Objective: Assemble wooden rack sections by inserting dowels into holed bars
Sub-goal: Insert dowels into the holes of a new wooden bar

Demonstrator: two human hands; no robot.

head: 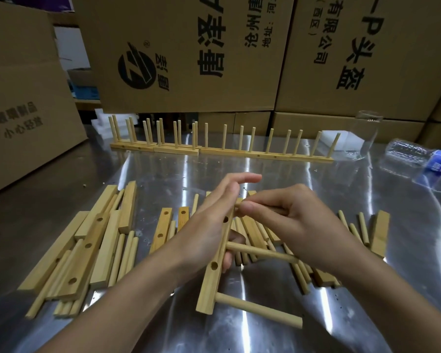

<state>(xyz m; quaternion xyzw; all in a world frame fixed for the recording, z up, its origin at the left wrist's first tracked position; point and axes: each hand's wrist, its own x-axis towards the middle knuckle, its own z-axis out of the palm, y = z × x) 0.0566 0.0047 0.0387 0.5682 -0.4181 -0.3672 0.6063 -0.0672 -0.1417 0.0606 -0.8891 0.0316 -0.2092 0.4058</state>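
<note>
My left hand [209, 225] holds a pale holed bar [215, 266] tilted on edge above the steel table, thumb and lower fingers round it, upper fingers straight. Two dowels stick out of the bar to the right: a middle dowel [262, 252] and a near dowel [260, 310]. Two holes in the bar show bare. My right hand [290, 220] pinches a third dowel [239, 203] at the bar's far end; most of that dowel is hidden in my fingers.
Loose holed bars [87, 248] and dowels [124, 256] lie left, more dowels [362, 228] right. Finished rack sections [222, 149] stand in a row at the back. A glass [364, 133] and a lying plastic bottle [420, 159] are far right. Cardboard boxes [189, 54] wall the table.
</note>
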